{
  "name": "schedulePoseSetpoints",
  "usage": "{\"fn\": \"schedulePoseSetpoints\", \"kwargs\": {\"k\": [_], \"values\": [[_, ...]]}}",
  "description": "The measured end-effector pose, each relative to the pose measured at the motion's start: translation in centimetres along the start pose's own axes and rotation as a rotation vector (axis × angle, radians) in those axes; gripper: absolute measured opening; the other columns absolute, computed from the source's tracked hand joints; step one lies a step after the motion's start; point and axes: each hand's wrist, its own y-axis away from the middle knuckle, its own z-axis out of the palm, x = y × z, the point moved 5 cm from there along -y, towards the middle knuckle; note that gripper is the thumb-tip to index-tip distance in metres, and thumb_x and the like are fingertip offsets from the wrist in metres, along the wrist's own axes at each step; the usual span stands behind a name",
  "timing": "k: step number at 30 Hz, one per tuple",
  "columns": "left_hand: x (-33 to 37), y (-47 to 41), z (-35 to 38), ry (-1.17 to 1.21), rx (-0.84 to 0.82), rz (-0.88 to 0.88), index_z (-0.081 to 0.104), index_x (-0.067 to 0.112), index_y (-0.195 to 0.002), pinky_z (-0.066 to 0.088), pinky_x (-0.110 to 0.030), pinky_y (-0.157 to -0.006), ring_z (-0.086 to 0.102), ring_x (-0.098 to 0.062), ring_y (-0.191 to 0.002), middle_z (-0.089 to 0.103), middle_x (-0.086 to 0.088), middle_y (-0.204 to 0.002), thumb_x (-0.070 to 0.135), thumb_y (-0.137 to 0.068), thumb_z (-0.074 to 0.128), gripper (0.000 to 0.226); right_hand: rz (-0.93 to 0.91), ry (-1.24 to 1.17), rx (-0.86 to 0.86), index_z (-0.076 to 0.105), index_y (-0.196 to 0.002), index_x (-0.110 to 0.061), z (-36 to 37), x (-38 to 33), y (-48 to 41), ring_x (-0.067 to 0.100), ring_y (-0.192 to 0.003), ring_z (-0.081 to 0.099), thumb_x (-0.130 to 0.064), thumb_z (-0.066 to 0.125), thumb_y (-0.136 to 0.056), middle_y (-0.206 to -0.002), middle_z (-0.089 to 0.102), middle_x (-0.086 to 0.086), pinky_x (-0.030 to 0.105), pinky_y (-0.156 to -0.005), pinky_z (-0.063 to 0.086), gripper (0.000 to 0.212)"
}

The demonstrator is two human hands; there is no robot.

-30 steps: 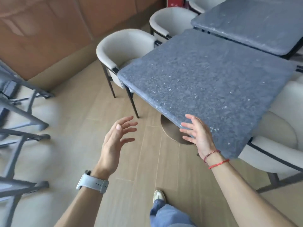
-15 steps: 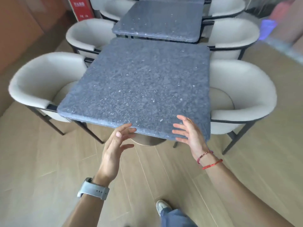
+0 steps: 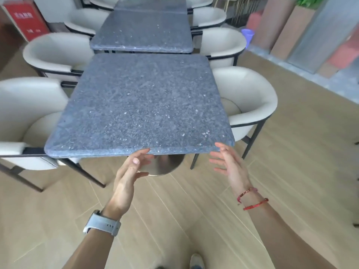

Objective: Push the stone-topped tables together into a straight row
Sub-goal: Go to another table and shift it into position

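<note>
At the far left a red sign (image 3: 29, 22) stands by the wall. It carries pale writing, but blur leaves it unreadable to us. Below it, cream chairs (image 3: 58, 53) flank the left side of the row.

The near table (image 3: 139, 105) lies straight ahead of our hands. Its grey speckled stone surface is roughly square, so it has no long axis to speak of. What counts is the line of the row, which runs directly away from us. Past its far edge sits the next table (image 3: 143, 32), with a slim dark gap between the two. A third table (image 3: 149, 4) beyond seems to butt against the second. The near top looks set a touch to the right of the next one, so we judge the push should go forward with a slight leftward correction.

Our left hand (image 3: 130, 171), with a pale watch (image 3: 103, 223) on the wrist, is spread and relaxed. Its fingertips are at the middle of the near edge, though we cannot tell whether they touch. Our right hand (image 3: 231, 166), with red bracelets (image 3: 252, 199) on the wrist, is also spread and grips nothing, its fingertips at the near right corner. Both hands are about equally close.

To the right stands another chair (image 3: 250, 101). We can make out no brand or label on the tables, watch or chairs.
</note>
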Motion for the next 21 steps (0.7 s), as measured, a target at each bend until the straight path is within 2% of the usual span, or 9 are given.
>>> {"fn": "schedulePoseSetpoints", "kwargs": {"k": [5, 8, 11, 16, 19, 21], "values": [[0.4, -0.4, 1.1, -0.041, -0.036, 0.003, 0.069, 0.040, -0.118, 0.051, -0.046, -0.096, 0.063, -0.018, -0.118, 0.071, 0.001, -0.121, 0.064, -0.088, 0.047, 0.044, -0.012, 0.006, 0.014, 0.063, -0.114, -0.038, -0.6, -0.5, 0.3, 0.019, -0.100, 0.070, -0.033, 0.043, -0.106, -0.116, 0.070, 0.007, 0.041, -0.092, 0.052, 0.022], [0.8, -0.6, 2.3, -0.051, -0.052, 0.029, 0.067, 0.032, -0.123, 0.049, -0.049, -0.098, 0.064, -0.014, -0.117, 0.071, 0.002, -0.122, 0.064, -0.088, 0.048, 0.050, -0.020, -0.003, 0.011, 0.063, -0.113, -0.039, -1.5, -0.7, -0.1, 0.016, -0.096, 0.071, -0.033, 0.044, -0.106, -0.115, 0.069, 0.005, 0.035, -0.086, 0.053, 0.021], [1.3, -0.6, 3.5, -0.067, -0.045, 0.043, 0.067, 0.031, -0.123, 0.049, -0.051, -0.100, 0.063, -0.016, -0.117, 0.070, 0.002, -0.123, 0.064, -0.089, 0.046, 0.052, -0.028, 0.007, 0.000, 0.064, -0.109, -0.041, -2.5, -0.5, -0.6, 0.013, -0.095, 0.071, -0.033, 0.045, -0.106, -0.114, 0.070, 0.004, 0.033, -0.083, 0.053, 0.021], [1.5, -1.1, 5.2, -0.160, -0.051, 0.051, 0.067, 0.041, -0.119, 0.047, -0.041, -0.102, 0.060, -0.009, -0.121, 0.066, 0.010, -0.128, 0.067, -0.090, 0.043, 0.047, -0.015, 0.040, -0.030, 0.064, -0.106, -0.045, -2.7, 0.2, -1.9, 0.002, -0.095, 0.068, -0.034, 0.049, -0.104, -0.121, 0.067, -0.003, 0.029, -0.082, 0.051, 0.019], [0.3, -2.7, 5.6, -0.227, -0.092, 0.047, 0.065, 0.033, -0.124, 0.042, -0.034, -0.108, 0.055, -0.004, -0.127, 0.063, 0.011, -0.133, 0.068, -0.089, 0.045, 0.053, -0.021, 0.083, -0.036, 0.064, -0.111, -0.041, -2.1, 1.2, -3.3, 0.010, -0.107, 0.067, -0.034, 0.052, -0.103, -0.116, 0.067, -0.010, 0.031, -0.094, 0.050, 0.016], [-1.0, -4.5, 5.6, -0.269, -0.109, 0.022, 0.064, 0.039, -0.122, 0.038, -0.027, -0.105, 0.052, -0.002, -0.128, 0.062, 0.015, -0.130, 0.066, -0.088, 0.046, 0.047, -0.009, 0.124, -0.034, 0.064, -0.110, -0.041, -1.5, 2.3, -4.6, 0.012, -0.110, 0.065, -0.035, 0.054, -0.101, -0.108, 0.066, -0.016, 0.033, -0.100, 0.049, 0.015]]}}
